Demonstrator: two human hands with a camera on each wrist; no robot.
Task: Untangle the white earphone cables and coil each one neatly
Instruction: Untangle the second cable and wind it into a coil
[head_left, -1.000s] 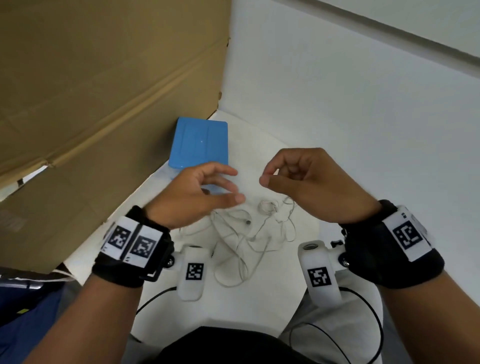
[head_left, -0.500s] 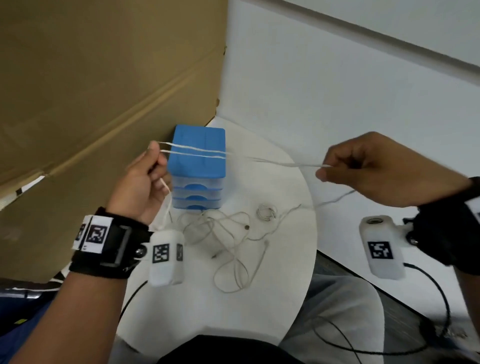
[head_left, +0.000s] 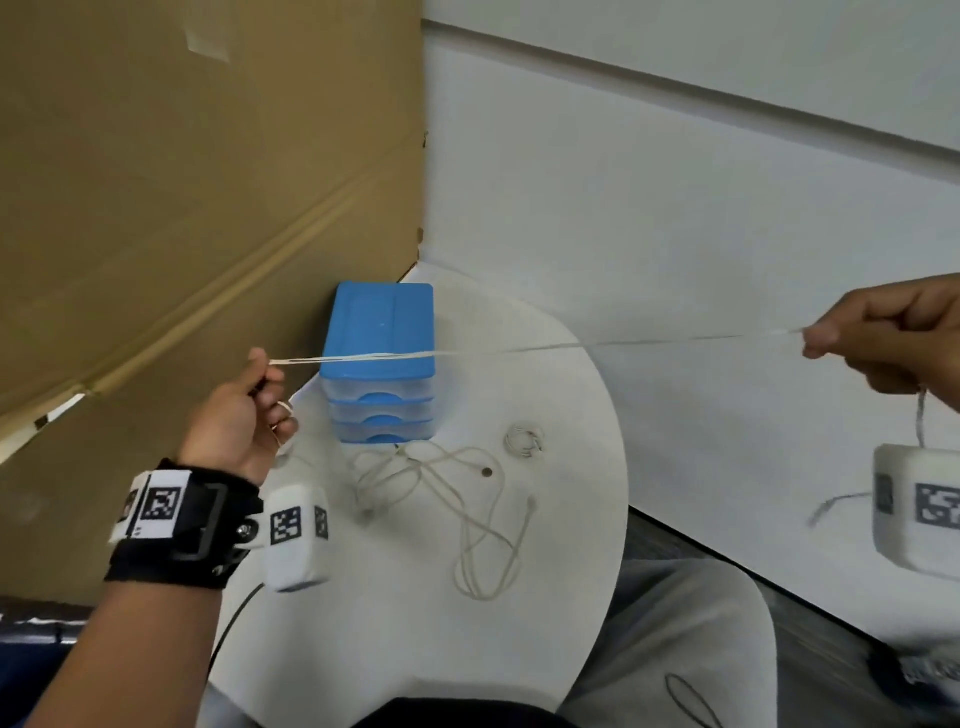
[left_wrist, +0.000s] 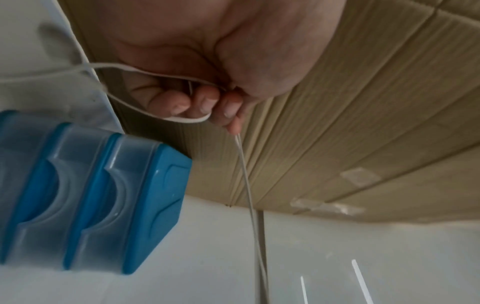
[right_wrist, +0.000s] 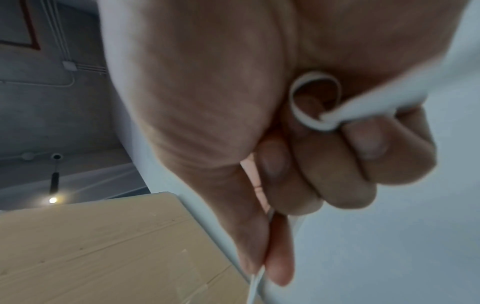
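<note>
A white earphone cable (head_left: 545, 347) is pulled tight in the air and runs almost flat from side to side, high over the round white table (head_left: 582, 571). The left hand (head_left: 236, 421) pinches one end of it between thumb and finger, with the other fingers (left_wrist: 179, 105) curled in. Near this hand the cable looks like two thin lines side by side, and a small loop hangs under the fingers. The right hand (head_left: 893, 338) pinches the other end far out past the table edge, with its fingers curled tight. A bit of cable curls into a ring inside this hand (right_wrist: 309, 96), and a short piece hangs down below the wrist. The tight cable crosses in front of a blue box with drawers (head_left: 378, 364). The drawers are see-through and shut, and I cannot tell what is in them. Below the tight cable, more white cable (head_left: 447, 499) lies loose on the table in messy loops. A small neat coil (head_left: 523, 440) lies near it, on its right. Brown cardboard (head_left: 182, 208) stands behind the left hand.
</note>
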